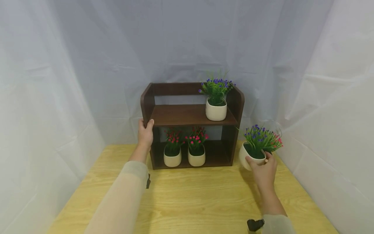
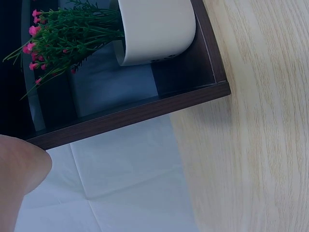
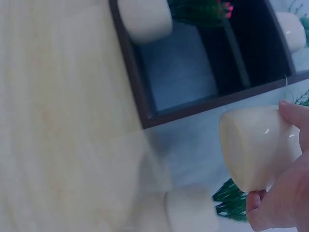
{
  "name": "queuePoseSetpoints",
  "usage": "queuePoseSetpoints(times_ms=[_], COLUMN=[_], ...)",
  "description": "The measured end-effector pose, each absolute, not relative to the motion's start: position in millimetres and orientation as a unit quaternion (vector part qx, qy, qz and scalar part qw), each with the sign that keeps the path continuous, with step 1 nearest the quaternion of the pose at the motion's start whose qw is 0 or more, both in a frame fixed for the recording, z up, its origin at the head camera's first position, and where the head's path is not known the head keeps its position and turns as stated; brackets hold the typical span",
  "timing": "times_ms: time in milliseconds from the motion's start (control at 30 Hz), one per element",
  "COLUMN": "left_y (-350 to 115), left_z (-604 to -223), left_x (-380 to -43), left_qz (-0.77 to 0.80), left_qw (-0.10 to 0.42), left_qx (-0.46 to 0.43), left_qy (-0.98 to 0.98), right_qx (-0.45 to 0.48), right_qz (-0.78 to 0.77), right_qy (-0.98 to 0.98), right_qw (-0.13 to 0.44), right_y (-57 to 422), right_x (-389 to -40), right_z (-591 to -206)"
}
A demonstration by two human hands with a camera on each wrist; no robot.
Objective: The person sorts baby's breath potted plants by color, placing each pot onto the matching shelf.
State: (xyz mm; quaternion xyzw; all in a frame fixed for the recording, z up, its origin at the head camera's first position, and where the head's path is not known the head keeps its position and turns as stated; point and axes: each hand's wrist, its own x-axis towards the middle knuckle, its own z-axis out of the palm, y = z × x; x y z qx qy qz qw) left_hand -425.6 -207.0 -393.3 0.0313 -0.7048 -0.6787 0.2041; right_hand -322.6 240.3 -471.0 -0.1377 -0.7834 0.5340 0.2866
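My right hand (image 1: 265, 170) holds a white flower pot (image 1: 244, 157) with purple flowers (image 1: 258, 133) by its rim, just right of the shelf. The pot is tilted, and its underside shows in the right wrist view, where thumb and fingers span the white pot (image 3: 256, 145). At the left side panel of the dark brown two-tier shelf (image 1: 181, 113), my left hand (image 1: 145, 135) grips the edge, thumb toward the inside. In the left wrist view only part of that hand (image 2: 21, 164) shows beside the panel (image 2: 130, 116); its fingertips are hidden.
A purple-flowered pot (image 1: 216, 112) stands at the upper tier's right end. Two pink-flowered pots, a left one (image 1: 172, 160) and a right one (image 1: 196, 159), stand on the lower tier. Pink flowers (image 1: 277, 140) and another white pot (image 3: 190, 210) show behind the held pot. White sheeting (image 1: 187, 39) surrounds the wooden table (image 1: 198, 198).
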Motion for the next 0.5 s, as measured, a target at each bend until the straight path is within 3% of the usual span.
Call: queuePoseSetpoints(times_ms=[500], left_y=[-206.2], left_z=[-393.1], left_x=[-425.1], left_qz=[-0.679], left_qw=[0.212], left_qx=[0.033], left_qy=[-0.702], right_qx=[-0.111], right_qz=[0.566], right_qy=[-0.756], right_qw=[0.308], right_y=[220.6], right_x=[-312.8], right_z=[-429.0])
